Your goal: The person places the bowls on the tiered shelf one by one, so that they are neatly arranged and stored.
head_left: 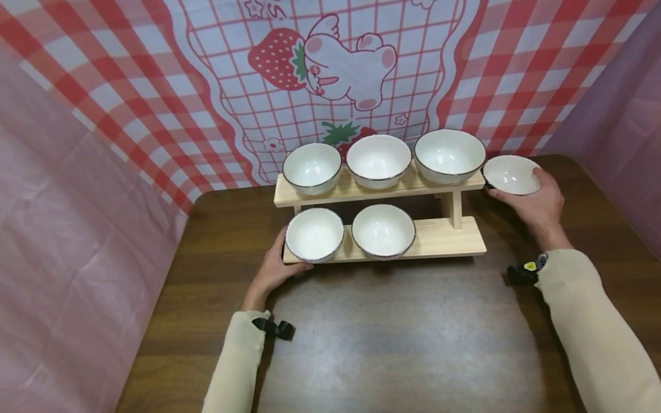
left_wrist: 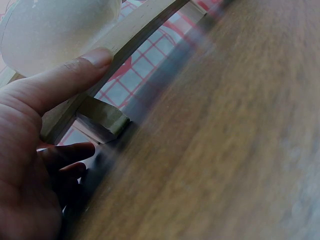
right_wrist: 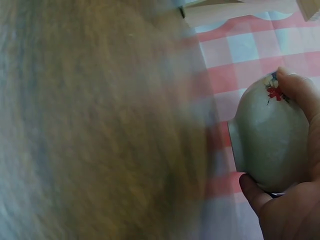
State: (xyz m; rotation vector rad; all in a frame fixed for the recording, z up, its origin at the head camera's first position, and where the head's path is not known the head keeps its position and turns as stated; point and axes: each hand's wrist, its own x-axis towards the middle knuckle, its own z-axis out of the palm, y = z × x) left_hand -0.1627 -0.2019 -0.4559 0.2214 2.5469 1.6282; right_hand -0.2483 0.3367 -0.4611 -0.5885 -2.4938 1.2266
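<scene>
My right hand [head_left: 542,209] grips a white bowl [head_left: 511,175] at the back right, just past the stand's upper right end. In the right wrist view the bowl [right_wrist: 270,135] shows a red flower mark near its rim, between thumb and fingers. My left hand [head_left: 273,264] holds the lower left end of a two-tier wooden stand [head_left: 444,238]; the left wrist view shows the thumb [left_wrist: 75,77] along the board's edge and other fingers below. Beside that hand sits a lower-tier bowl [head_left: 315,235], with another bowl [head_left: 384,231] to its right.
Three dark-rimmed white bowls line the upper tier: left bowl [head_left: 312,168], middle bowl [head_left: 378,160] and right bowl [head_left: 449,155]. Behind the brown wooden table [head_left: 361,338] hangs a red-and-white checked cloth [head_left: 155,86]. Pink curtains [head_left: 67,258] flank both sides.
</scene>
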